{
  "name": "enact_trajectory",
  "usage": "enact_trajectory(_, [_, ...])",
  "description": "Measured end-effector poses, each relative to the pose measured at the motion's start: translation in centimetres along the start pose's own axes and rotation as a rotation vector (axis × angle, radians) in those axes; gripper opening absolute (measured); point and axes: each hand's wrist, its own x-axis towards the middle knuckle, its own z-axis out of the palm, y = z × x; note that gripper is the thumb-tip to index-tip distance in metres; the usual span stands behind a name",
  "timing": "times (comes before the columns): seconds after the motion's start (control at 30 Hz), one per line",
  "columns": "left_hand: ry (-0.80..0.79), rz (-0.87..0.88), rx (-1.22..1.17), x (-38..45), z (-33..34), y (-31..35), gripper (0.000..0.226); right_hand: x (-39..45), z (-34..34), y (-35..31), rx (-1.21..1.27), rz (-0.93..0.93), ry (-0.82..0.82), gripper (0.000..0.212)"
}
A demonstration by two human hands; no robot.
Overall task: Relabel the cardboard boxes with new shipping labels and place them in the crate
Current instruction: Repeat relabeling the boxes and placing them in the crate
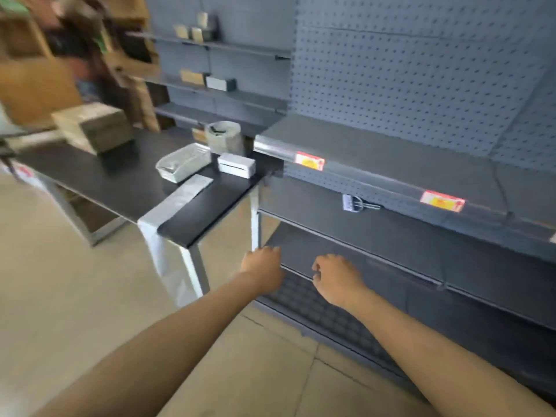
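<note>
Stockroom, pegboard shelving (421, 85), price tags (309, 161), boxes (93, 126)
</note>
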Motion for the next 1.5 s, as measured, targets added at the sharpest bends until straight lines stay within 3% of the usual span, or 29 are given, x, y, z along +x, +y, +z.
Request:
enact_trajectory(0.3, [0.089, -0.548, -0.130, -12.0, -2.3, -29.8, 0.038, 10.2, 6.0, -31.1, -0.040, -0.507, -0.098, 0.026])
enact_trajectory(0.6, [0.098, -0.927, -0.185, -20.3, -2.1, -46.2, 0.038, 14.0, 10.8, -52.5, -0.069, -0.898, -0.184, 0.026])
enact_trajectory(0.97, [0.081, -1.128, -0.225, -15.1, -3.1, -62.0, 0.038, 26.3, 14.7, -68.1, -0.115, -1.076, -0.248, 0.028])
enact_trajectory(1.27, [0.038, -1.128, -0.233, -10.8, -5.3, -74.4, 0.039, 35.8, 17.1, -77.3, -0.174, -1.086, -0.301, 0.029])
enact_trajectory(1.5, [0.025, -1.069, -0.259, -6.9, -6.2, -87.9, 0.038, 44.3, 19.3, -87.3, -0.134, -0.994, -0.337, 0.028])
